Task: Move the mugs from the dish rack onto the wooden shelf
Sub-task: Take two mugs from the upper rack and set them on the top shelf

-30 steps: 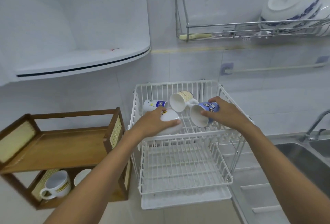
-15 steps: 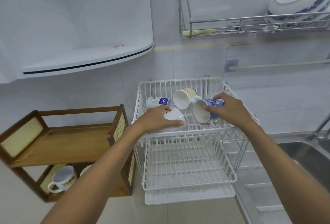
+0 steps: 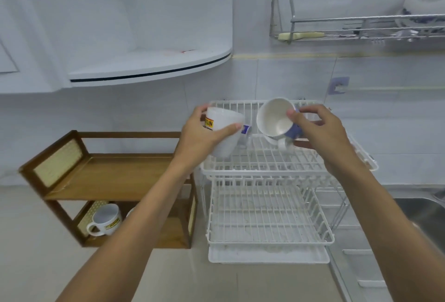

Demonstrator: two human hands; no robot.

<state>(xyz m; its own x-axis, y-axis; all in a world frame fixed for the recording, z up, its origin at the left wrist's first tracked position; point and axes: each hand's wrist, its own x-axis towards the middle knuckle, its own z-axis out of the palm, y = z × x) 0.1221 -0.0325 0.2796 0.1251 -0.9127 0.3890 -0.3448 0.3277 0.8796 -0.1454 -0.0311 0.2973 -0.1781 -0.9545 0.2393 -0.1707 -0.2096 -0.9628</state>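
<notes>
My left hand [image 3: 201,133] grips a white mug with a yellow label [image 3: 224,137], held upside down above the left end of the white dish rack's [image 3: 265,164] top tier. My right hand [image 3: 320,133] holds a blue-and-white mug [image 3: 275,119] tilted, its white inside facing me, above the same tier. Part of another mug [image 3: 245,130] with a blue mark shows between the two, and a further one [image 3: 280,142] lies under the blue mug. The wooden shelf [image 3: 115,176] stands left of the rack, its top board bare. A white mug [image 3: 106,219] sits on its lower board.
A curved white corner shelf [image 3: 149,65] hangs above the wooden shelf. A metal wall rack [image 3: 361,27] with a blue-patterned bowl [image 3: 423,5] is at the upper right. A steel sink [image 3: 426,212] lies right of the dish rack, whose lower tier [image 3: 267,217] holds nothing.
Both hands have lifted their mugs up off the rack's top tier. The blue mug has tipped so its opening faces me. The view has moved closer and shifted down.
</notes>
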